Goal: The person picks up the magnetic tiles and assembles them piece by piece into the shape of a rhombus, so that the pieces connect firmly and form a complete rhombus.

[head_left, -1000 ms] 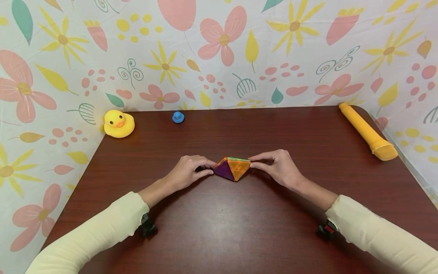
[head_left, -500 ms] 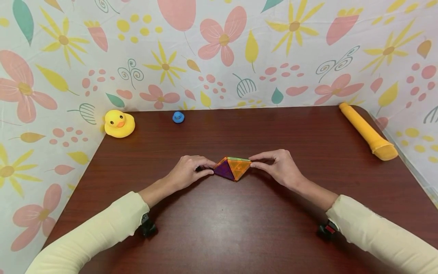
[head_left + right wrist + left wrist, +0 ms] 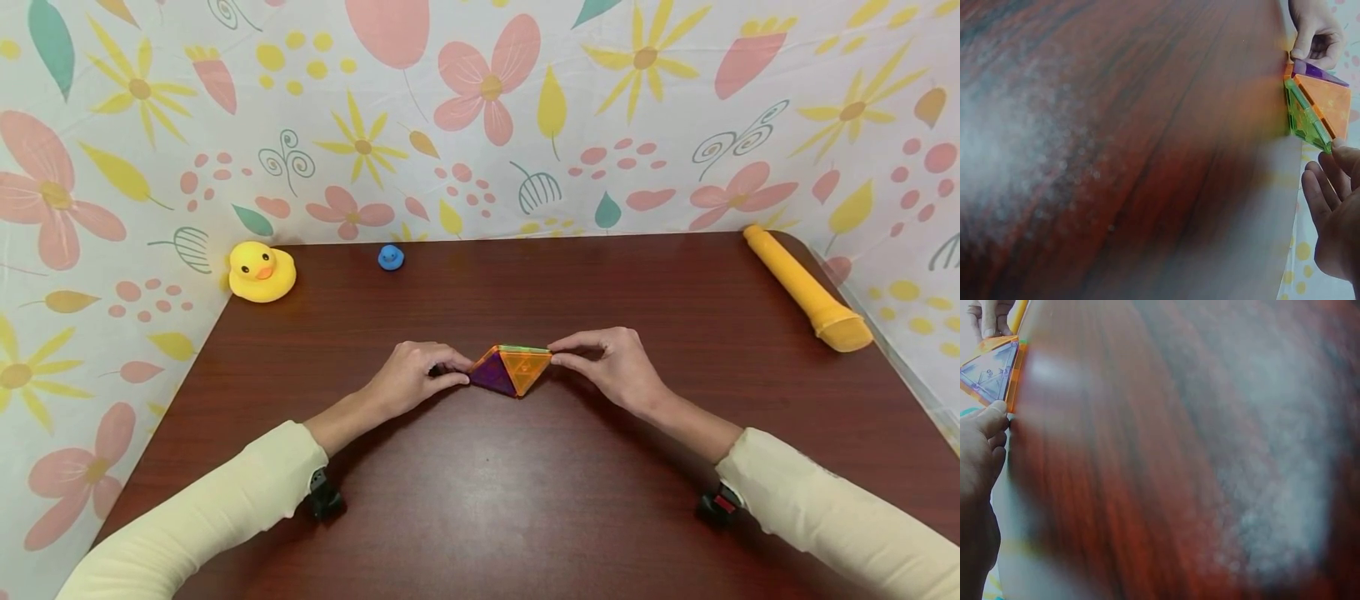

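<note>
Near the middle of the table stands a small peaked shape of translucent triangular magnetic tiles [image 3: 525,371], with purple and orange faces toward me in the head view. My left hand [image 3: 411,375] pinches its left corner between thumb and fingers, by the purple tile [image 3: 991,372]. At the opposite corner, my right hand [image 3: 609,367] pinches the shape with thumb and index finger. A green tile [image 3: 1307,125] shows beside an orange tile [image 3: 1329,100] in the right wrist view. The underside of the shape is hidden.
On the dark wood table [image 3: 480,500], a yellow rubber duck [image 3: 262,272] sits at the back left, with a small blue duck [image 3: 391,257] to its right. A yellow microphone-shaped toy [image 3: 806,287] lies along the right side. Behind hangs a flowered cloth [image 3: 480,167].
</note>
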`<state>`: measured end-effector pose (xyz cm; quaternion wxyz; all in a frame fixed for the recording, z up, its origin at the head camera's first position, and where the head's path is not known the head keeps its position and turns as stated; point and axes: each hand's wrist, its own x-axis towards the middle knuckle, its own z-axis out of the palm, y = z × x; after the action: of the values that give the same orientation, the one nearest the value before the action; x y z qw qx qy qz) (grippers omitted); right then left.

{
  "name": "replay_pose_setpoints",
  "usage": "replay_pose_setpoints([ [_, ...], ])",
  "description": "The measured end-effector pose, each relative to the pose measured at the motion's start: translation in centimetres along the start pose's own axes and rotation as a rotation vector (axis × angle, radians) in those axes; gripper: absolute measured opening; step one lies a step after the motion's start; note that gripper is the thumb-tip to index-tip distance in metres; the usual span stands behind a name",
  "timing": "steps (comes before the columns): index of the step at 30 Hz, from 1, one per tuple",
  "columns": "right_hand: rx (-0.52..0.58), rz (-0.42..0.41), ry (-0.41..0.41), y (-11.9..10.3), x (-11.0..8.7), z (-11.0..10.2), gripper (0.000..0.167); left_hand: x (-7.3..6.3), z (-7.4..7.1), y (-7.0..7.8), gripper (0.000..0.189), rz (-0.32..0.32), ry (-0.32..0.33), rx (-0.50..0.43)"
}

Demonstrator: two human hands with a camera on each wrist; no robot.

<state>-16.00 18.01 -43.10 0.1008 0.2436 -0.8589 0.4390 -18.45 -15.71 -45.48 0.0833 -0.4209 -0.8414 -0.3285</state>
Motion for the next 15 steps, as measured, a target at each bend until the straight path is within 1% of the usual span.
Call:
replay_pose_setpoints([
  [3, 0.000, 0.000, 0.013, 0.1, 0.0, 0.0, 0.016, 0.0, -0.1, 0.1, 0.017, -0.010, -0.004, -0.005],
  [8, 0.011, -0.009, 0.032, 0.3, -0.1, -0.3, 0.017, -0.3, -0.2, 0.0, 0.018, 0.000, 0.004, -0.022],
  [10, 0.025, -0.011, 0.033, 0.4, -0.2, -0.6, 0.017, -0.4, -0.4, -0.1, 0.019, 0.007, 0.008, -0.029],
  [15, 0.069, 0.024, 0.007, 0.6, -0.5, -1.7, 0.021, -1.0, -1.4, -0.4, 0.021, -0.018, 0.012, -0.052],
])
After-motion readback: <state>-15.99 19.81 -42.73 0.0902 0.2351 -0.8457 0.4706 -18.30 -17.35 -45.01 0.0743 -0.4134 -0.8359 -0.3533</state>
